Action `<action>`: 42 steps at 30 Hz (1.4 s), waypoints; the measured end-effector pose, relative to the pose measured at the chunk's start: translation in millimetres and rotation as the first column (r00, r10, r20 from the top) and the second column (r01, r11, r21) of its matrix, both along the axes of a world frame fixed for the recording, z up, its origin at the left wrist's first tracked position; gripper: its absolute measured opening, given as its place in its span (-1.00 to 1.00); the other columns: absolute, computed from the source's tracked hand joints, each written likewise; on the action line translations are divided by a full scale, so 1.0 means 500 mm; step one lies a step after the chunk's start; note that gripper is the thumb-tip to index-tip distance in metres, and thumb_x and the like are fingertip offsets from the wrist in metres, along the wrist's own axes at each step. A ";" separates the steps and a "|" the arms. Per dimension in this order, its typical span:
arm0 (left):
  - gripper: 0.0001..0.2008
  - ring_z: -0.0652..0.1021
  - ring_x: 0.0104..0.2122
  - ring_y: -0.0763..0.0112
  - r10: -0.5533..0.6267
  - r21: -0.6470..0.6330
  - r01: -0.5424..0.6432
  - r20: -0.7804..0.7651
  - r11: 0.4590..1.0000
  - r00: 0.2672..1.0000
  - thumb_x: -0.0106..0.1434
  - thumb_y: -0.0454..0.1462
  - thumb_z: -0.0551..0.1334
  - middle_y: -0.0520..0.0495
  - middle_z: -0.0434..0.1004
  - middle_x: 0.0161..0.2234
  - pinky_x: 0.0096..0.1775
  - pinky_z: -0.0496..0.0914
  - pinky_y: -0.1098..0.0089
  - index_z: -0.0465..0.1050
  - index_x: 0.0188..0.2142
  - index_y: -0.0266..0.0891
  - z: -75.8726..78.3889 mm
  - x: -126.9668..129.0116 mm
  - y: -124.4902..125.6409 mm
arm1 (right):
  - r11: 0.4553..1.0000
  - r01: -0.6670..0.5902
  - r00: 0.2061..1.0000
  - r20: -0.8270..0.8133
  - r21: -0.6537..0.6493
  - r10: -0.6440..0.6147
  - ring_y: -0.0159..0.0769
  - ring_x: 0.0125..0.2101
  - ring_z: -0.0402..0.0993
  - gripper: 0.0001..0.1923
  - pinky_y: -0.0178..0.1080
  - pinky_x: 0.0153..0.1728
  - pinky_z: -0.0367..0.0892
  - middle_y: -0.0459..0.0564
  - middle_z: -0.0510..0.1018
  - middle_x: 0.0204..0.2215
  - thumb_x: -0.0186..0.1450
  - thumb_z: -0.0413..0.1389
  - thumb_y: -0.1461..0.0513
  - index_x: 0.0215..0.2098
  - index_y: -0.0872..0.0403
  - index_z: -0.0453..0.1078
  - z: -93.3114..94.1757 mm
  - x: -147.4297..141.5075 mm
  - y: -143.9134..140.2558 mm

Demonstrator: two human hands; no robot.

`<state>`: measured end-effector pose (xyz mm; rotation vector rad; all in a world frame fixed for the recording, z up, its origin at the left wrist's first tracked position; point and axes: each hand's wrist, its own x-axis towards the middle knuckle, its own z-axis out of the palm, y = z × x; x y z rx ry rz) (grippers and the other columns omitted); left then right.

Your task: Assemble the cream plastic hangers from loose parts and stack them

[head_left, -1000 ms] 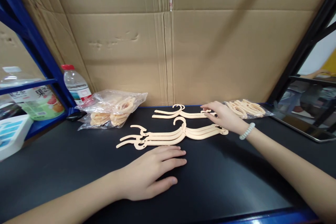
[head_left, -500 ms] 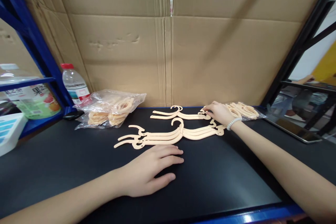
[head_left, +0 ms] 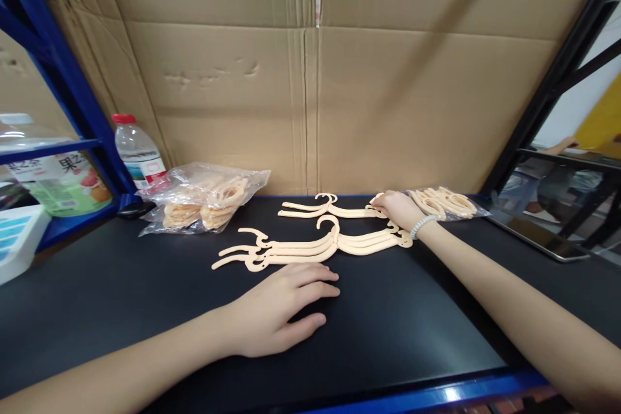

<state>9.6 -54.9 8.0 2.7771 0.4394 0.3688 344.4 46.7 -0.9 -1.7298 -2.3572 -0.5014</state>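
While the left hand (head_left: pixel 276 317) lies palm-down on the black worktop (head_left: pixel 121 291), its fingers (head_left: pixel 315 275) are loosely spread and flat, holding nothing. Just beyond the fingertips: a stack of cream plastic hangers (head_left: pixel 315 247), lying flat, hooks pointing away, not quite touched.

Right hand (head_left: pixel 400 208) reaches further out, bead bracelet (head_left: pixel 421 225) at the wrist. Its fingers (head_left: pixel 381 199) curl down onto the right end of a separate single hanger (head_left: pixel 330 210), which lies past the stack. Whether they pinch it or only press on it, cannot tell.

Just right of those fingers: a clear bag of hangers (head_left: pixel 449 202). Well left of the left fingers: a bigger clear bag (head_left: pixel 204 200) of the same parts, a water bottle (head_left: pixel 138 154) with red cap behind it. Cardboard wall (head_left: pixel 310 90) backs the worktop.
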 end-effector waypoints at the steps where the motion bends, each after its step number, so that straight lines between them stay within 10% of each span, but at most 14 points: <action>1: -0.64 0.33 0.15 0.19 0.002 0.001 -0.002 0.001 1.000 1.000 0.32 -0.28 0.12 -0.12 0.33 0.15 0.15 0.26 0.16 0.31 0.11 -0.11 0.000 0.001 0.000 | 1.000 0.001 1.000 -0.006 -0.002 -0.001 -0.21 -0.26 0.51 -0.77 -0.26 -0.19 0.32 0.07 0.61 -0.36 0.32 0.02 0.29 -0.32 0.06 0.53 -0.001 0.001 0.000; 42: -0.65 0.35 0.12 0.18 0.013 0.008 -0.013 0.000 1.000 1.000 0.31 -0.30 0.10 -0.13 0.35 0.12 0.12 0.28 0.17 0.33 0.08 -0.10 0.010 0.013 -0.005 | 0.995 0.094 0.977 -0.187 -0.030 -0.098 -0.23 -0.21 0.55 -0.72 -0.28 -0.13 0.35 0.05 0.63 -0.22 0.28 0.00 0.38 -0.17 0.09 0.52 0.004 0.013 0.001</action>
